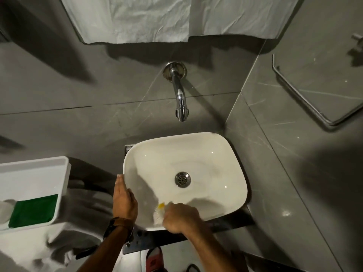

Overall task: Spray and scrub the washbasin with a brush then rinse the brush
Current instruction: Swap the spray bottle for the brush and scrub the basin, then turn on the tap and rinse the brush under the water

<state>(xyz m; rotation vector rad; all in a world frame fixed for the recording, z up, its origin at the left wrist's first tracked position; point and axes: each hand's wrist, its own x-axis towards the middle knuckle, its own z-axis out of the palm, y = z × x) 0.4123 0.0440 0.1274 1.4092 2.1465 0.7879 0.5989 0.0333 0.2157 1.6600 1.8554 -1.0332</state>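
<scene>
The white washbasin sits on a dark shelf against the grey tiled wall, with a metal drain in its middle. My right hand is closed around a brush with white bristles and a yellow part, pressed against the basin's near inner wall. My left hand lies flat on the basin's left rim, fingers together, holding nothing. A chrome tap juts from the wall above the basin; no water runs from it.
A white tray with a green cloth stands to the left on crumpled grey fabric. White paper covers the mirror above. A glass corner shelf hangs at right. A red shoe shows below.
</scene>
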